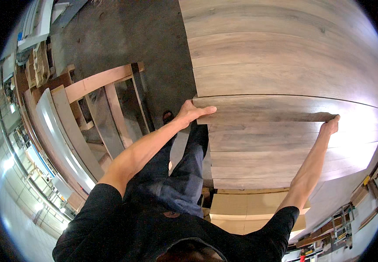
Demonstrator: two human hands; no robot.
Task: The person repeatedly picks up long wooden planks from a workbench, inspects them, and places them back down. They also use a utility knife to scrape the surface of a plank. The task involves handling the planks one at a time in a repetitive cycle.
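Note:
A long grey-brown wood-look plank (263,108) lies crosswise in front of me, on top of a broad surface of matching planks (258,54). My left hand (193,112) grips its left end, with the thumb stretched over the top face and the other fingers out of sight past the end. Toward the right, my right hand (330,125) is closed on the plank's near edge, its fingertips hidden. Along the plank's far side runs a dark gap. Beneath its near edge, more plank rows continue toward me.
To the left stands a wooden pallet-like frame (97,82), with long panels (62,126) leaning beside it. Tan cartons (241,207) sit below the near plank edge. Dark floor (123,37) stretches beyond the frame. Shelving (341,225) shows at lower right.

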